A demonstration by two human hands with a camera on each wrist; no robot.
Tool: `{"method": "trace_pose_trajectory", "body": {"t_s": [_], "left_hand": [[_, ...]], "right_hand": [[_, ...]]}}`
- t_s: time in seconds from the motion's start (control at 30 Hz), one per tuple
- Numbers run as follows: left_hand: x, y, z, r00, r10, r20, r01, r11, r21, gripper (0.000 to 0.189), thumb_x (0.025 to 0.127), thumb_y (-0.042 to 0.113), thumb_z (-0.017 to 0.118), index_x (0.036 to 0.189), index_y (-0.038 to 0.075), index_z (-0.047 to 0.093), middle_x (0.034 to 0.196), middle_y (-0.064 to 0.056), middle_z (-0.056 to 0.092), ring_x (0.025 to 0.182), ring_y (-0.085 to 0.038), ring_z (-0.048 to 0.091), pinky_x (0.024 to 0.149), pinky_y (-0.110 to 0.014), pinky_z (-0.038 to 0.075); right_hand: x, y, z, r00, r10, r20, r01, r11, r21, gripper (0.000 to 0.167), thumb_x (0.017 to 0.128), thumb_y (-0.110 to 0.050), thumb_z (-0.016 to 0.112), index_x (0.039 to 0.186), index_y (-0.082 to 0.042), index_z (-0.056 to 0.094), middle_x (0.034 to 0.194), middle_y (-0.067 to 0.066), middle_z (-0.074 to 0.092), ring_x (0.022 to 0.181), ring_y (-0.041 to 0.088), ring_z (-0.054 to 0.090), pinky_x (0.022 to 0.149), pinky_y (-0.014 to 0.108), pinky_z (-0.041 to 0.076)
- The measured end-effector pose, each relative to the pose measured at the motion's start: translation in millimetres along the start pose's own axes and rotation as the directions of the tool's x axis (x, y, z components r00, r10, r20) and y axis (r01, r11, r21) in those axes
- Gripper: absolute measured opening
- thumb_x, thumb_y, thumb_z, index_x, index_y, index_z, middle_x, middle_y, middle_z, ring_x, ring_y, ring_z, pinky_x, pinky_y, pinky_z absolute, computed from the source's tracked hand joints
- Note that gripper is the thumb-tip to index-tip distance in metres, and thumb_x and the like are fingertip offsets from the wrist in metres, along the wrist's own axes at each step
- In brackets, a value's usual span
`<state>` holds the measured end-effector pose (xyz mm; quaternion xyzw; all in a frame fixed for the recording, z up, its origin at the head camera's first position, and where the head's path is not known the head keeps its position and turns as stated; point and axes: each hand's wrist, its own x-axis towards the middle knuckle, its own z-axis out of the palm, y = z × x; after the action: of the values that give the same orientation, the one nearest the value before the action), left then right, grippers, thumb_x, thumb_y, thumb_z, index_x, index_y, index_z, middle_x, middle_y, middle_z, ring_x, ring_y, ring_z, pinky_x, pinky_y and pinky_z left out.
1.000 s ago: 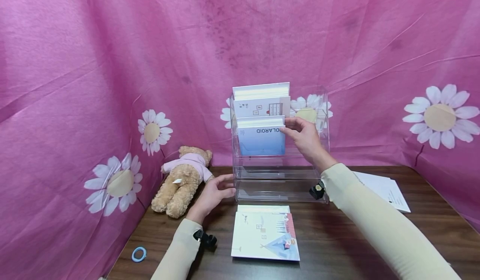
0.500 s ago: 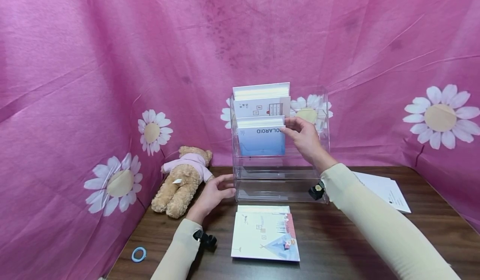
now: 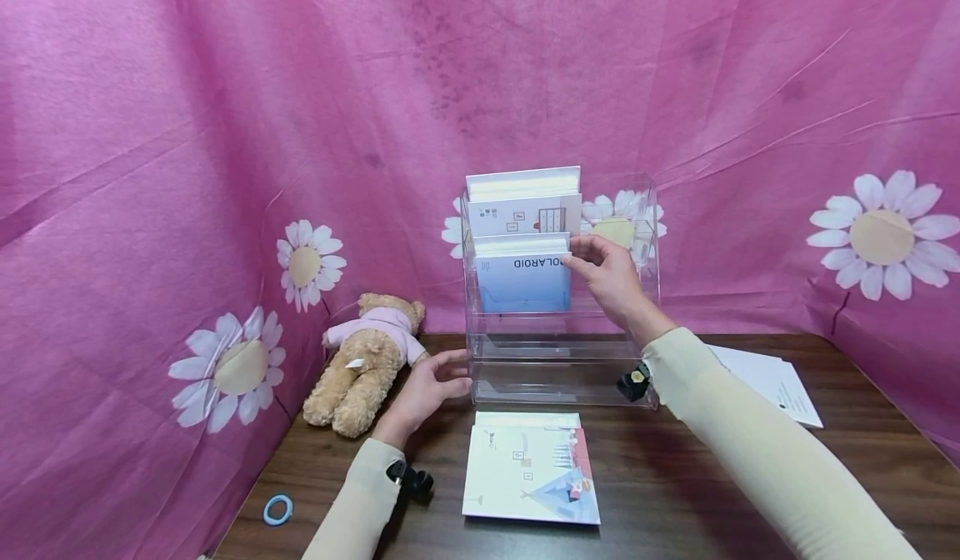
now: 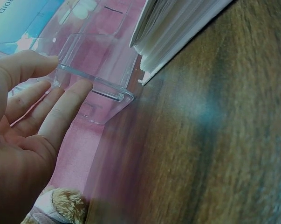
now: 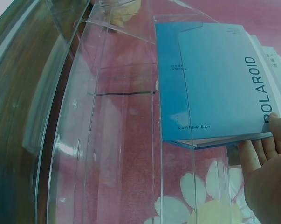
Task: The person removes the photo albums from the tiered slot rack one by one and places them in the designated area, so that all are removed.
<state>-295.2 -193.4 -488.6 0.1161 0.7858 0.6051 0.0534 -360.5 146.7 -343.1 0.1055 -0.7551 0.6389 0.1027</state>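
A clear acrylic tiered rack [image 3: 555, 346] stands on the table. In one of its upper tiers sits a blue photo album [image 3: 525, 287] marked POLAROID, its lettering upside down in the head view. My right hand [image 3: 613, 281] pinches the album's upper right edge, the thumb on its cover and the fingers behind. Behind it, one tier up, a white album [image 3: 522, 214] leans in the rack. With fingers fairly straight, my left hand [image 3: 423, 393] touches the rack's lower left side. In front of the rack a white album with a blue tent picture [image 3: 528, 472] lies flat.
A teddy bear [image 3: 367, 364] in a pink top lies at the left of the rack. Near the table's left edge is a blue ring [image 3: 278, 510]. White flat items [image 3: 772, 383] lie right of the rack, partly behind my right sleeve. Pink cloth [image 3: 525, 68] hangs behind and around the table.
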Motion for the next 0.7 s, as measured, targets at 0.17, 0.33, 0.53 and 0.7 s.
{"method": "trace_pose_trajectory", "body": {"t_s": [0.17,0.33,0.53,0.7], "left_hand": [[0.6,-1.5,0.7,1.0,0.004,0.0,-0.004,1.0,-0.002,0.058,0.101,0.007,0.079,0.156,0.0,0.061,0.145,-0.033,0.071,0.139,-0.044,0.069,0.102,-0.027,0.064],[0.5,-0.3,0.2,1.0,-0.003,0.002,0.003,1.0,-0.006,0.059,0.102,0.006,0.079,0.157,0.001,0.061,0.147,-0.033,0.069,0.14,-0.044,0.068,0.102,-0.027,0.064],[0.9,-0.7,0.3,1.0,0.001,0.003,-0.001,1.0,-0.006,0.059,0.101,0.005,0.079,0.157,0.0,0.061,0.145,-0.033,0.071,0.139,-0.044,0.069,0.102,-0.027,0.064],[0.5,-0.4,0.7,1.0,0.001,-0.003,-0.001,1.0,-0.001,0.059,0.101,0.006,0.079,0.157,0.001,0.061,0.143,-0.033,0.072,0.139,-0.044,0.069,0.101,-0.026,0.064]], "right_hand": [[0.3,-0.4,0.1,1.0,0.004,0.002,-0.004,1.0,0.004,0.04,0.109,-0.013,0.073,0.144,0.005,0.065,0.134,0.011,0.07,0.116,0.008,0.065,0.106,0.015,0.054],[-0.7,-3.1,-0.9,1.0,0.004,0.008,-0.005,1.0,0.003,0.042,0.11,-0.014,0.073,0.145,0.006,0.064,0.137,0.016,0.068,0.117,0.008,0.064,0.107,0.015,0.053],[-1.1,-4.4,-1.7,1.0,-0.001,0.016,0.001,1.0,0.001,0.042,0.11,-0.014,0.072,0.146,0.006,0.063,0.136,0.015,0.067,0.116,0.008,0.063,0.107,0.016,0.052],[-0.9,-5.3,-0.8,1.0,-0.002,0.019,0.002,1.0,0.002,0.041,0.11,-0.013,0.072,0.146,0.006,0.063,0.136,0.016,0.067,0.117,0.009,0.063,0.106,0.015,0.052]]}}
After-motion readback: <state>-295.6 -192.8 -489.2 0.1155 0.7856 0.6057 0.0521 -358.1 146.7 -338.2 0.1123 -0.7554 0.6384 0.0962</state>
